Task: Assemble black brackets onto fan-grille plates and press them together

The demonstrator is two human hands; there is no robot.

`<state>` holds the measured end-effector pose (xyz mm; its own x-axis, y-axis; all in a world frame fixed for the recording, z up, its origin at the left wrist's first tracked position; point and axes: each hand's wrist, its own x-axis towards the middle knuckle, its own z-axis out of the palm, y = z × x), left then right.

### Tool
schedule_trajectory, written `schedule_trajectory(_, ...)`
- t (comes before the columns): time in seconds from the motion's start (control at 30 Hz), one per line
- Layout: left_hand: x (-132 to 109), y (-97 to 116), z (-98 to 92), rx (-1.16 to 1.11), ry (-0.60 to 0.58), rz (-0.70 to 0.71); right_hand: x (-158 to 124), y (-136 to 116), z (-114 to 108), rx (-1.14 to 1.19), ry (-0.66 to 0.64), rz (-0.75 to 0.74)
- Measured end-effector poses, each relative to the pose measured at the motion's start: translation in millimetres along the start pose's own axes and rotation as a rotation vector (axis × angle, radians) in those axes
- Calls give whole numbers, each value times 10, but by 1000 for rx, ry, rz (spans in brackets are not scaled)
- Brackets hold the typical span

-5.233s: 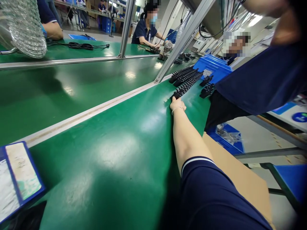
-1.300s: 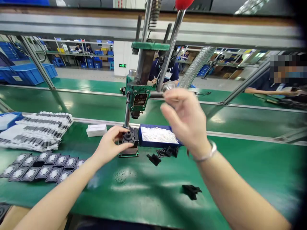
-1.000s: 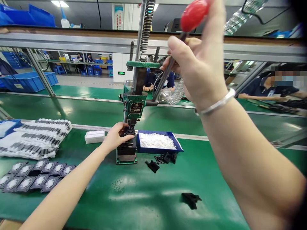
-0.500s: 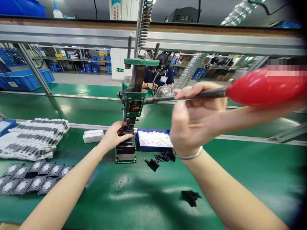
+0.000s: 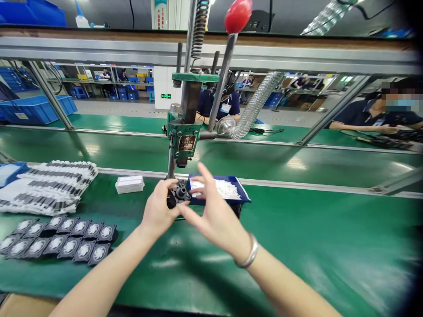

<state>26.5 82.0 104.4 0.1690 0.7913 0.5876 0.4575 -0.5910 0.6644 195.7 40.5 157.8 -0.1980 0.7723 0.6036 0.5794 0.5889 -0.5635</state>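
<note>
My left hand (image 5: 157,206) grips a small black fan frame (image 5: 181,193) by its left side, thumb below and fingers above. The frame has a raised tube at its middle and is below the ram of a green hand press (image 5: 185,141). My right hand (image 5: 214,213) has its fingers spread, close to the frame's right side; whether its thumb touches the frame I cannot tell. The press lever (image 5: 222,81) stands steeply up, its red knob (image 5: 238,16) free of any hand. My hands and the frame hide most of the press base.
A blue tray (image 5: 243,190) of thin white pieces stands behind my right hand. White blocks (image 5: 130,184) lie to the left. Fans with white blades (image 5: 69,242) are in rows at the left, before stacked black-and-white parts (image 5: 59,187). Co-workers (image 5: 373,116) sit beyond.
My right hand has let go of the lever and come down beside the frame. The lever has swung up. My left hand now holds the fan frame tilted, its tube in view.
</note>
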Motion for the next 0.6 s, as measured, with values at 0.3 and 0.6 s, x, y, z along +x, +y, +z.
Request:
schedule_trajectory(0.3, -303, 147, 121, 249, -186, 275, -557, 339, 231, -265, 145, 184)
schedule_trajectory(0.6, 922, -459, -425, 199, -39, 61, -1391, 1777, -1112, -903, 111, 923)
